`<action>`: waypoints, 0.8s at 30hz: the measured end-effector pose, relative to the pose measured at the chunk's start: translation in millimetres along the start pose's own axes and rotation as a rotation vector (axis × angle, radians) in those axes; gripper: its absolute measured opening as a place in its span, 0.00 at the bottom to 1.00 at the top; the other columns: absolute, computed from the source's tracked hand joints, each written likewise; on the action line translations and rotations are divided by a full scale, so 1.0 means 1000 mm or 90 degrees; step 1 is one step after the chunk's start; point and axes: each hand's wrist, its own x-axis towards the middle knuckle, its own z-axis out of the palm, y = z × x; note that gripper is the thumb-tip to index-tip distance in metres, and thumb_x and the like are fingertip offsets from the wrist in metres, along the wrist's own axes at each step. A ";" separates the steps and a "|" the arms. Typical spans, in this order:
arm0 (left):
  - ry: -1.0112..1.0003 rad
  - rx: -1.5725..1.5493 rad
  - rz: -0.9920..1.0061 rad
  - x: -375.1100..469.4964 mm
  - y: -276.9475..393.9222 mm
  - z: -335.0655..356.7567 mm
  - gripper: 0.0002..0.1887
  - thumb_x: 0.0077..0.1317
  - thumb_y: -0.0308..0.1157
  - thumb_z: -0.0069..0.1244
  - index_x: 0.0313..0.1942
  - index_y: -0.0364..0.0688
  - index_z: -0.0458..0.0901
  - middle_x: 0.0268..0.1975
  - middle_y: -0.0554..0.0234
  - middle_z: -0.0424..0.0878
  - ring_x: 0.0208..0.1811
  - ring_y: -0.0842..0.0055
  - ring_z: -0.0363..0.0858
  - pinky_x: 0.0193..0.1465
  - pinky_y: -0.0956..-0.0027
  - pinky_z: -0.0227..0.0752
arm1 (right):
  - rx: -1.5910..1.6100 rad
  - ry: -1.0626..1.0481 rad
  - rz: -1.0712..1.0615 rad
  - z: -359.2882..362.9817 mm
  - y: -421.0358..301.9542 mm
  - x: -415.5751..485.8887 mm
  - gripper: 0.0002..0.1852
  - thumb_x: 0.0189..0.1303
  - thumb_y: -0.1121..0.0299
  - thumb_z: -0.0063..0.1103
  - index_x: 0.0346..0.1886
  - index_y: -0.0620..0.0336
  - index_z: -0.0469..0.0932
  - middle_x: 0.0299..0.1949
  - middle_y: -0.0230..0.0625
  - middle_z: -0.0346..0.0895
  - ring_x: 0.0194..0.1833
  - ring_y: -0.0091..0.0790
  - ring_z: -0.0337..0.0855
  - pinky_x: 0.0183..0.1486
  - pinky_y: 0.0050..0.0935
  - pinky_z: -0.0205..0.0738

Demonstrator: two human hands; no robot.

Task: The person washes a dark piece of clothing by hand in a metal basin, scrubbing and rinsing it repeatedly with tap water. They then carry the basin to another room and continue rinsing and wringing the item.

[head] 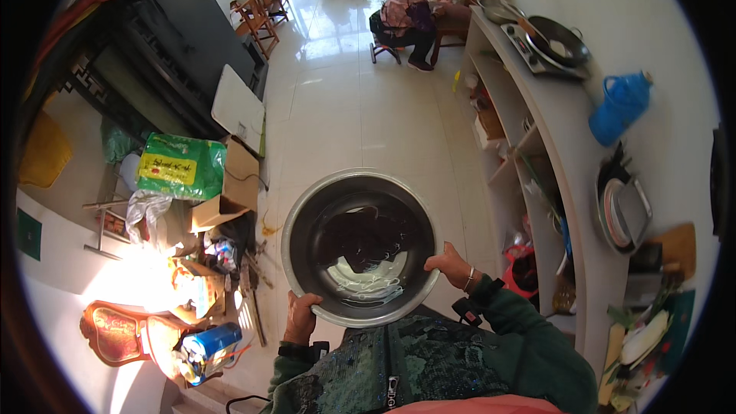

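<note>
A large round metal basin (299, 207) is held out before my body, above the tiled floor. It holds what looks like water, with bright reflections on its surface. My left hand (300, 316) grips the rim at the lower left, thumb over the edge. On the right side of the rim, my right hand (451, 267) holds on in the same way, with a bracelet at its wrist. Dark bands circle both of my forearms over green sleeves. The fingers under the basin are hidden.
Along the right runs a shelf counter (560, 155) bearing a wok (566, 40), a blue thermos jug (621, 106) and stacked dishes. At left stand a green package (181, 167), a cardboard box (240, 175) and a wooden chair (115, 333). A person (405, 11) sits ahead on a low stool.
</note>
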 end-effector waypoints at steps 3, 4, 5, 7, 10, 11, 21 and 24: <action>0.011 0.113 0.026 0.081 -0.009 -0.003 0.12 0.50 0.19 0.59 0.35 0.45 0.85 0.44 0.48 0.83 0.48 0.51 0.76 0.51 0.54 0.71 | -0.041 0.023 0.018 0.006 -0.043 0.077 0.18 0.46 0.77 0.65 0.42 0.67 0.74 0.32 0.36 0.78 0.34 0.29 0.77 0.39 0.28 0.72; 0.026 -0.073 -0.066 0.113 -0.014 -0.003 0.12 0.50 0.19 0.58 0.35 0.45 0.85 0.43 0.48 0.83 0.48 0.51 0.76 0.51 0.54 0.71 | -0.036 0.027 0.035 0.008 -0.055 0.104 0.18 0.45 0.77 0.65 0.42 0.68 0.74 0.32 0.36 0.78 0.34 0.29 0.77 0.39 0.28 0.73; 0.020 -0.081 -0.057 0.142 -0.018 -0.006 0.13 0.49 0.18 0.58 0.35 0.44 0.84 0.42 0.48 0.83 0.48 0.51 0.76 0.51 0.54 0.71 | -0.025 0.017 0.023 0.010 -0.066 0.131 0.19 0.45 0.77 0.65 0.42 0.69 0.74 0.32 0.36 0.78 0.34 0.29 0.77 0.40 0.28 0.73; -0.017 0.081 0.059 0.198 -0.024 -0.017 0.14 0.49 0.18 0.58 0.36 0.44 0.84 0.42 0.47 0.82 0.48 0.51 0.76 0.50 0.55 0.71 | -0.018 -0.001 0.033 0.014 -0.085 0.190 0.30 0.45 0.77 0.66 0.52 0.76 0.64 0.34 0.39 0.78 0.35 0.31 0.79 0.41 0.28 0.75; -0.063 0.194 0.193 0.293 -0.027 -0.028 0.13 0.50 0.18 0.57 0.37 0.41 0.83 0.44 0.45 0.80 0.47 0.52 0.76 0.51 0.57 0.71 | 0.026 0.046 0.059 0.026 -0.111 0.258 0.41 0.44 0.78 0.67 0.60 0.83 0.53 0.35 0.41 0.78 0.37 0.32 0.81 0.44 0.29 0.76; -0.058 0.182 0.234 0.323 -0.025 -0.030 0.12 0.50 0.19 0.56 0.37 0.39 0.82 0.44 0.44 0.79 0.47 0.52 0.77 0.52 0.58 0.71 | 0.029 0.097 0.094 0.030 -0.122 0.278 0.44 0.44 0.78 0.66 0.62 0.85 0.50 0.35 0.42 0.78 0.37 0.32 0.81 0.45 0.29 0.76; -0.057 -0.352 -0.316 0.630 -0.040 -0.043 0.22 0.50 0.18 0.53 0.47 0.34 0.69 0.42 0.58 0.76 0.43 0.70 0.77 0.51 0.67 0.74 | -0.211 0.150 -0.034 0.057 -0.235 0.506 0.17 0.44 0.74 0.63 0.40 0.69 0.78 0.33 0.35 0.79 0.35 0.29 0.78 0.42 0.30 0.74; -0.019 -0.374 -0.360 0.704 -0.053 -0.041 0.22 0.49 0.17 0.55 0.46 0.32 0.68 0.41 0.57 0.75 0.41 0.70 0.77 0.50 0.66 0.74 | -0.117 0.101 -0.017 0.051 -0.268 0.582 0.15 0.46 0.72 0.64 0.39 0.70 0.80 0.33 0.38 0.80 0.37 0.32 0.78 0.48 0.31 0.73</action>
